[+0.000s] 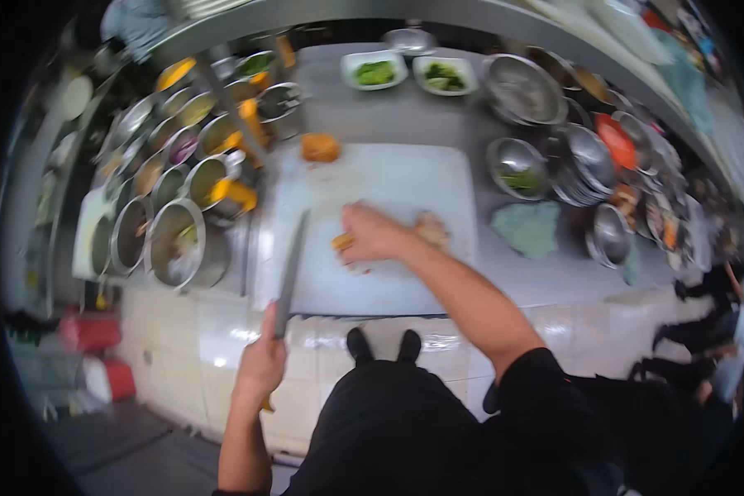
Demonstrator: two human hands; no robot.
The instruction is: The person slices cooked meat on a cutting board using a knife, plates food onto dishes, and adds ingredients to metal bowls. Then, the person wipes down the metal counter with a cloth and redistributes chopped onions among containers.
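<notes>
My left hand (pixel 262 364) is closed around the handle of a long kitchen knife (pixel 292 263). The blade points up and away over the left side of a white cutting board (pixel 405 281). Above the middle of the board, my right hand (pixel 370 235) has its fingers curled round a small yellow-orange piece of food (pixel 342 241). Little reddish bits lie just below it. A pale, meat-like piece (pixel 431 229) rests on the board beside my right wrist. At the board's upper left corner sits an orange block (pixel 320 147).
Several metal pots (pixel 186 244) with ingredients crowd the left. Two white dishes of chopped greens (pixel 374 73) (pixel 445 76) stand at the back. Metal bowls (pixel 517 168) and a green cloth (pixel 527 228) lie to the right. A metal shelf (pixel 322 18) crosses overhead.
</notes>
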